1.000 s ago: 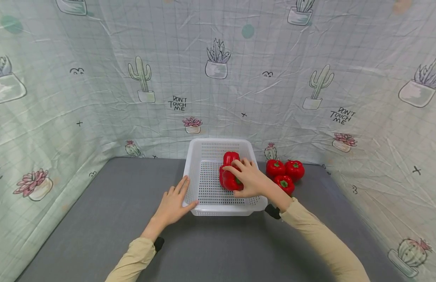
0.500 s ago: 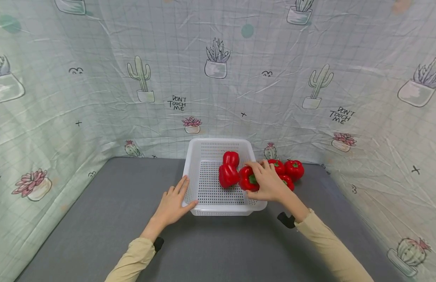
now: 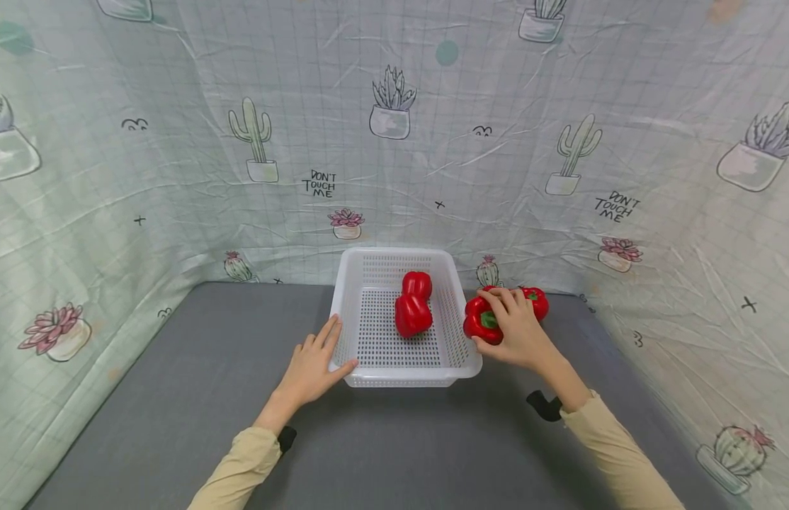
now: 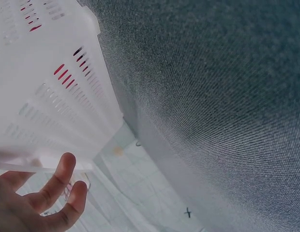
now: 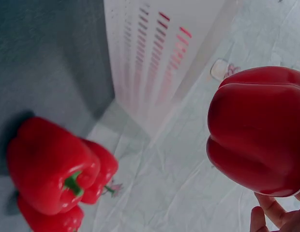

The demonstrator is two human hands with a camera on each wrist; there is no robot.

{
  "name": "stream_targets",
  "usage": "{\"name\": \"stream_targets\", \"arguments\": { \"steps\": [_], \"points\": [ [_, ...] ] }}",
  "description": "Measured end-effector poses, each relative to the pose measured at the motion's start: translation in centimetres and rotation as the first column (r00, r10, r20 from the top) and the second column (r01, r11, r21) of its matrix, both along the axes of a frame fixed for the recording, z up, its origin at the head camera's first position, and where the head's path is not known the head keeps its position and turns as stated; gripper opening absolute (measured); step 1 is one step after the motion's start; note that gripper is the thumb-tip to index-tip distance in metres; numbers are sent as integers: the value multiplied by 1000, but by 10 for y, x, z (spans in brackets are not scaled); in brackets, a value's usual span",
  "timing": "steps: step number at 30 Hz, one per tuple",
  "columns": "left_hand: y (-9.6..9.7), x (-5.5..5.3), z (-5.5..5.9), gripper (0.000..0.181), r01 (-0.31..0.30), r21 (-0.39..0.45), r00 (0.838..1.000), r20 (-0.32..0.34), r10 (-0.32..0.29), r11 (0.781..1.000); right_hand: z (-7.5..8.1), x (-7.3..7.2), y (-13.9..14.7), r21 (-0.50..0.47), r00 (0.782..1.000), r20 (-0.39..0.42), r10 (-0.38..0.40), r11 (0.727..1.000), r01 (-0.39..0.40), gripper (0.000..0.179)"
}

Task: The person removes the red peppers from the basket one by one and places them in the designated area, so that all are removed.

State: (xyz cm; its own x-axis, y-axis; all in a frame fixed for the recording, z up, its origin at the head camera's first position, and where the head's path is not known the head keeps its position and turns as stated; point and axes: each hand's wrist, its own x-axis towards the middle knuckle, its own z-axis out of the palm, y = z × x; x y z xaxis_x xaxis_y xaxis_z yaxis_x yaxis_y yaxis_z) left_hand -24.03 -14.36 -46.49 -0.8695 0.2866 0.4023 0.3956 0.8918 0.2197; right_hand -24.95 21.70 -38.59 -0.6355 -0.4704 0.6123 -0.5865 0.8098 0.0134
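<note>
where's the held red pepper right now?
In the head view, the held red pepper is in the right hand, by the right rim of the white basket, overlapping the loose peppers on the table behind it.

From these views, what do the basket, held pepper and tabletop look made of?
Basket: likely moulded plastic, satin white, regular slots.
Held pepper: smooth, glossy, highlights; real or plastic, can't tell.
Tabletop: matte grey, probably fabric-covered; fine weave shows.

Your right grip (image 3: 514,331) holds a red bell pepper (image 3: 476,322) by the right rim of the white basket (image 3: 404,372); your left grip (image 3: 310,363) touches its left rim. Inside lie a near pepper (image 3: 412,316) and a far pepper (image 3: 417,285). Beyond your right grip, another pepper (image 3: 537,303) partly shows.
</note>
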Motion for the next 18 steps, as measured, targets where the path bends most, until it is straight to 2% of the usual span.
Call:
{"name": "stream_targets", "arguments": {
  "steps": [8,18],
  "points": [
    [0,-1,-1,79,-3,6,1000,5,3,1000,-4,5,23,-43,998,-45,-44,998,42,72],
    [0,-1,0,79,-3,7,1000,13,3,1000,-11,11,44,-69,992,7,-127,989,127,71]
  ]
}}
